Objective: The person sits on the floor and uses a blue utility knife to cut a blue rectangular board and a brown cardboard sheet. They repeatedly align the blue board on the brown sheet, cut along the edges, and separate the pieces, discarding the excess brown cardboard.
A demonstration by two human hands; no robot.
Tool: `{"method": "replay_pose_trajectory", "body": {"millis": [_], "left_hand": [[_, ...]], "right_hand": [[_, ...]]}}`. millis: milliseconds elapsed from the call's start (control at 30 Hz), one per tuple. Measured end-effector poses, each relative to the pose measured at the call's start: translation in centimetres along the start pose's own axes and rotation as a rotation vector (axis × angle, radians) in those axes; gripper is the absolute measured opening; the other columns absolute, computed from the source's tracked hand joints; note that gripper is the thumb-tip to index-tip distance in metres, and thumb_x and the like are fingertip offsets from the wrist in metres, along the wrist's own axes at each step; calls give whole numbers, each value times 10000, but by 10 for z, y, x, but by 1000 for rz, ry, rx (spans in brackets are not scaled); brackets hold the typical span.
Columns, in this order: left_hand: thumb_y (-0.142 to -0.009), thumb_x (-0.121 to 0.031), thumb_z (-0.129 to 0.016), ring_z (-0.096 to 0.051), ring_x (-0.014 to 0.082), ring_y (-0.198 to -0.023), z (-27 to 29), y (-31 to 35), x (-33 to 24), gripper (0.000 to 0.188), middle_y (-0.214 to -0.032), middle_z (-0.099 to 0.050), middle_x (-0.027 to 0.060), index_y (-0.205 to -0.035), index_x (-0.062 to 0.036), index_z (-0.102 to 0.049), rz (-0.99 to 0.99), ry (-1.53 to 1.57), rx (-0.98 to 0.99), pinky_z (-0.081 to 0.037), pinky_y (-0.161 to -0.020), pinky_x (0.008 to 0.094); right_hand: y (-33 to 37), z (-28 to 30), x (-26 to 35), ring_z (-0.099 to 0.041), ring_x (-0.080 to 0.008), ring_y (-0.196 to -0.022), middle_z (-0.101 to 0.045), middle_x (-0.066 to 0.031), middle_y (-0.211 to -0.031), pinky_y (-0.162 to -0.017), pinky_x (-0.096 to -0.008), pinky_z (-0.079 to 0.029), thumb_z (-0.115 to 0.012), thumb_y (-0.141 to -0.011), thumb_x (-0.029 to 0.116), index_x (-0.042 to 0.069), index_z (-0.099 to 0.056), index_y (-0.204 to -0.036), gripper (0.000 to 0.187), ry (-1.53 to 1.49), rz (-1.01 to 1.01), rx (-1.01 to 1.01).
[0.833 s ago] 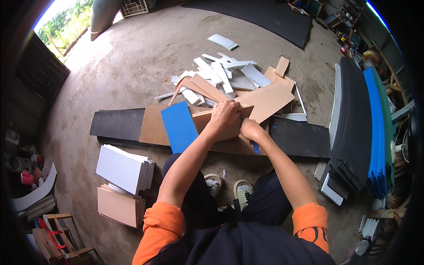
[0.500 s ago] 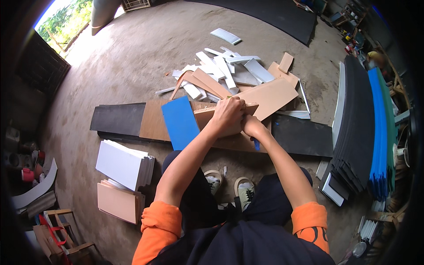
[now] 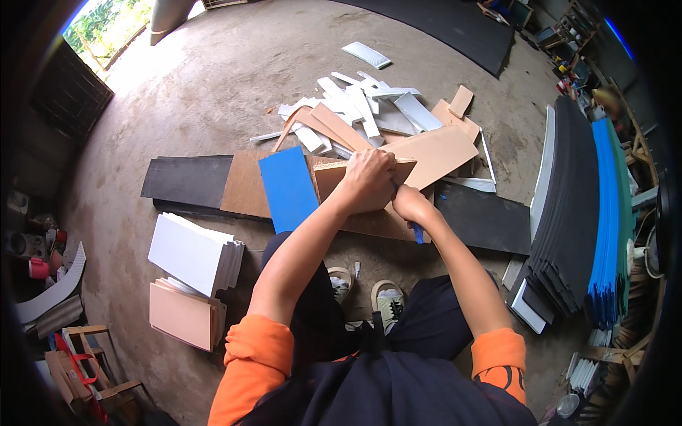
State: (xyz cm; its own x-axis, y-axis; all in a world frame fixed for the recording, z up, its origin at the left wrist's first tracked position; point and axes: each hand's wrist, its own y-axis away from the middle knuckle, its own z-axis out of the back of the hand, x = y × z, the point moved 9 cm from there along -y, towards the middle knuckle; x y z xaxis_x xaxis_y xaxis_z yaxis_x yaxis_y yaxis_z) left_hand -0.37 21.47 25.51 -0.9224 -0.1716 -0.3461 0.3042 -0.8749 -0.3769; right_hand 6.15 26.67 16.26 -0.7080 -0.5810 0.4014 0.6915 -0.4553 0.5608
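My left hand [image 3: 371, 176] is closed over the upper edge of a tan board [image 3: 330, 177], which is held tilted on edge. Just to its right, my right hand [image 3: 413, 204] is closed around a blue-handled tool [image 3: 418, 233]; the handle's end sticks out below the fist, and its working end is mostly hidden by the hands. Under the board lies a long plank with a brown middle [image 3: 245, 183] and black ends. A blue sheet [image 3: 290, 190] rests across the plank, left of the tan board.
White and tan offcuts [image 3: 355, 106] lie heaped beyond the plank. On the floor at left stand stacks of white sheets [image 3: 188, 248] and peach sheets [image 3: 181, 312]. Black sheets [image 3: 561, 213] and blue sheets [image 3: 602, 227] are stacked along the right. My shoes [image 3: 387, 305] are close below the plank.
My right hand has moved slightly down and right, and more of the blue handle shows. The tan board is tilted a little differently; my left hand keeps its hold on it.
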Motion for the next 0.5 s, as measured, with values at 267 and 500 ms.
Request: {"method": "replay_pose_trajectory", "body": {"millis": [267, 500], "left_hand": [[-575, -141, -585, -581, 339, -559, -2, -3, 8, 188, -590, -545, 191, -604, 36, -529, -17, 42, -39, -463, -524, 400], [-588, -154, -586, -581, 333, -553, -4, -3, 8, 173, -570, -550, 189, -596, 11, -537, 29, 31, -12, -457, -519, 395]], "right_hand": [[-19, -9, -5, -614, -323, -533, -598, -266, -794, -453, -399, -509, -362, -868, 166, -117, -469, -1020, 338, -32, -13, -50], [-43, -20, -8, -605, -315, -513, -597, -268, -784, -444, -394, -502, -350, -856, 159, -55, -374, -1177, 386, -16, 176, -184]]}}
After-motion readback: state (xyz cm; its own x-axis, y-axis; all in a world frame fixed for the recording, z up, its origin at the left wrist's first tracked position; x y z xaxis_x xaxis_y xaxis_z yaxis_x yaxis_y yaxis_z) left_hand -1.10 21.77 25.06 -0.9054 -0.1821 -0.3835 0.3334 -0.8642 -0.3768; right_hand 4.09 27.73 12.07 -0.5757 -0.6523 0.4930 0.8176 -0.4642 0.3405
